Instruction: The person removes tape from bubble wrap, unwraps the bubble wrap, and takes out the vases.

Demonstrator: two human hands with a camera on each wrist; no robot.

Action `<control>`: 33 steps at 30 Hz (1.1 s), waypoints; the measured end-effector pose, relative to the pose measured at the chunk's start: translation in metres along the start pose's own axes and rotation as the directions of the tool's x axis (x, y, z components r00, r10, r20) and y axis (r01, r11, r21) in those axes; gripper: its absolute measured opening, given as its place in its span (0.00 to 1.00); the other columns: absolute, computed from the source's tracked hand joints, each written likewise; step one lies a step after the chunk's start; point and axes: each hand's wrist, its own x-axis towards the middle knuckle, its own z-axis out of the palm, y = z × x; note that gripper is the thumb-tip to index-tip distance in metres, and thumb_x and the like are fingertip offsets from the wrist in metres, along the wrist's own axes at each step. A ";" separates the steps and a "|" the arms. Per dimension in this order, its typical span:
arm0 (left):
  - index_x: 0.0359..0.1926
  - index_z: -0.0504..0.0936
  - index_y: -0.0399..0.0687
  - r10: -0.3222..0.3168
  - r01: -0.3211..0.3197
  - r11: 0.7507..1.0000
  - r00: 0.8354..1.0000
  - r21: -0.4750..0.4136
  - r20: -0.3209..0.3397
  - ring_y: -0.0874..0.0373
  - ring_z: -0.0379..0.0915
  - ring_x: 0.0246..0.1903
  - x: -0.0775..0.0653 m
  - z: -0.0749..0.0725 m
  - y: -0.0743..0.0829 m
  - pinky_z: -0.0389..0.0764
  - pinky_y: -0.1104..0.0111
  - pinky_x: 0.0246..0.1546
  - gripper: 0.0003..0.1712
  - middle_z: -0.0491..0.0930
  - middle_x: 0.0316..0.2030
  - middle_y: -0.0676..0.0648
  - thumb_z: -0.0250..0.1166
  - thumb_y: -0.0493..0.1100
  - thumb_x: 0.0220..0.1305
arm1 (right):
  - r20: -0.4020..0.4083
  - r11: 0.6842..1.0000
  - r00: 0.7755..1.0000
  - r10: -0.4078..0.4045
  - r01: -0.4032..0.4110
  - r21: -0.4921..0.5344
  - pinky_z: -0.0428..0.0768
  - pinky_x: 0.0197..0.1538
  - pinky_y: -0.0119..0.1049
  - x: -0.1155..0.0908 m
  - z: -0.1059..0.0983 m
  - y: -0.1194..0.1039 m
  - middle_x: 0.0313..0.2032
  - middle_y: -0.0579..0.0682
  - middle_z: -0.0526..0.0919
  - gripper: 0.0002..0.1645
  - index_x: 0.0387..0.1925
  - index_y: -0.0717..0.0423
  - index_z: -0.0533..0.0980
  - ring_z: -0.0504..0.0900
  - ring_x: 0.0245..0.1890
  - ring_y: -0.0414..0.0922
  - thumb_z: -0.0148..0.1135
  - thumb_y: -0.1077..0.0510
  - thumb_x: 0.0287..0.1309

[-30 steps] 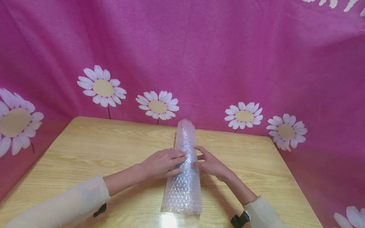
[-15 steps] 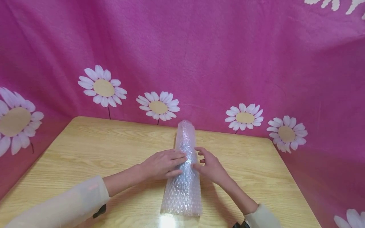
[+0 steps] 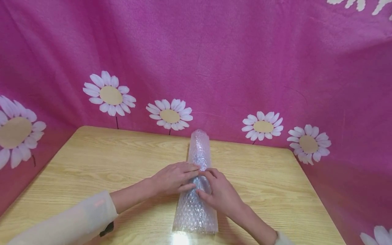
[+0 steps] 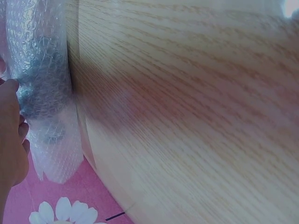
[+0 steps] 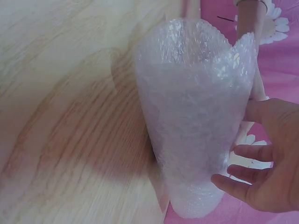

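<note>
A long roll of bubble wrap [image 3: 196, 211] lies lengthwise on the table, its far end near the curtain. Through the plastic in the left wrist view, a dark shape [image 4: 44, 88] shows inside; its kind cannot be made out. My left hand [image 3: 176, 177] rests on the roll's left side and top with fingers fairly straight. From the right, my right hand [image 3: 222, 192] touches the top of the wrap, its fingertips close to the left hand's. The right wrist view shows that hand [image 5: 275, 158] with fingers spread and slightly bent beside the roll, whose near end gapes.
The wooden table [image 3: 122, 149] spreads to both sides of the roll. A pink curtain [image 3: 214, 68] with white daisies hangs behind and around it. Light glares off the tabletop near the front edge.
My right hand has moved left and nearer to me, from the roll's right side onto its top. The left hand and the roll stay almost where they were.
</note>
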 end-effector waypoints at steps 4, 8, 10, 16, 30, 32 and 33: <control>0.65 0.76 0.42 0.004 -0.004 1.000 1.000 -0.001 -0.015 0.53 0.68 0.65 -0.001 0.000 0.001 0.68 0.60 0.65 0.30 0.74 0.65 0.45 0.62 0.54 0.70 | -0.008 1.000 1.000 -0.019 0.019 -0.023 0.80 0.56 0.49 -0.002 0.001 -0.001 0.55 0.59 0.78 0.30 0.55 0.60 0.78 0.78 0.54 0.55 0.76 0.52 0.52; 0.65 0.77 0.41 0.010 -0.010 1.000 0.999 -0.001 -0.039 0.53 0.70 0.64 -0.001 0.000 0.001 0.70 0.60 0.65 0.30 0.75 0.64 0.45 0.63 0.54 0.69 | -0.043 0.997 0.997 -0.068 0.067 -0.036 0.80 0.56 0.49 -0.003 0.003 0.000 0.53 0.61 0.79 0.24 0.50 0.61 0.80 0.78 0.54 0.57 0.74 0.56 0.52; 0.64 0.77 0.41 0.011 -0.011 1.000 0.999 -0.005 -0.045 0.53 0.70 0.64 -0.002 0.000 0.000 0.70 0.60 0.64 0.30 0.75 0.64 0.44 0.64 0.53 0.69 | -0.055 0.996 0.995 -0.080 0.078 -0.042 0.80 0.55 0.49 -0.003 0.004 0.000 0.53 0.61 0.79 0.22 0.48 0.61 0.80 0.79 0.53 0.57 0.73 0.57 0.51; 0.65 0.77 0.40 0.013 -0.013 1.000 0.999 -0.012 -0.046 0.52 0.70 0.64 -0.001 0.000 0.000 0.70 0.59 0.64 0.30 0.75 0.64 0.44 0.63 0.53 0.69 | -0.084 0.994 0.992 -0.099 0.093 -0.064 0.81 0.53 0.50 -0.002 0.005 0.002 0.52 0.62 0.80 0.19 0.47 0.61 0.81 0.80 0.51 0.58 0.71 0.59 0.52; 0.65 0.77 0.40 0.010 -0.011 1.000 0.998 -0.005 -0.069 0.53 0.70 0.63 -0.002 0.000 0.001 0.70 0.61 0.64 0.30 0.75 0.64 0.44 0.64 0.53 0.68 | -0.198 0.968 0.956 -0.215 0.182 -0.173 0.85 0.45 0.47 0.002 0.012 0.008 0.44 0.58 0.83 0.12 0.39 0.57 0.83 0.83 0.43 0.55 0.73 0.61 0.50; 0.64 0.77 0.40 0.011 -0.011 1.000 0.997 -0.008 -0.074 0.53 0.70 0.63 -0.002 0.001 0.001 0.70 0.61 0.64 0.30 0.75 0.64 0.44 0.64 0.53 0.68 | -0.213 0.958 0.946 -0.246 0.203 -0.203 0.86 0.43 0.45 0.002 0.013 0.009 0.43 0.57 0.84 0.11 0.37 0.57 0.83 0.83 0.42 0.53 0.73 0.62 0.49; 0.64 0.77 0.40 0.010 -0.011 1.000 0.997 -0.010 -0.077 0.53 0.70 0.63 -0.002 0.001 0.001 0.70 0.61 0.65 0.30 0.75 0.63 0.44 0.64 0.53 0.68 | -0.218 0.952 0.940 -0.262 0.215 -0.219 0.86 0.42 0.44 0.003 0.013 0.009 0.42 0.56 0.84 0.11 0.36 0.57 0.83 0.83 0.42 0.53 0.74 0.62 0.48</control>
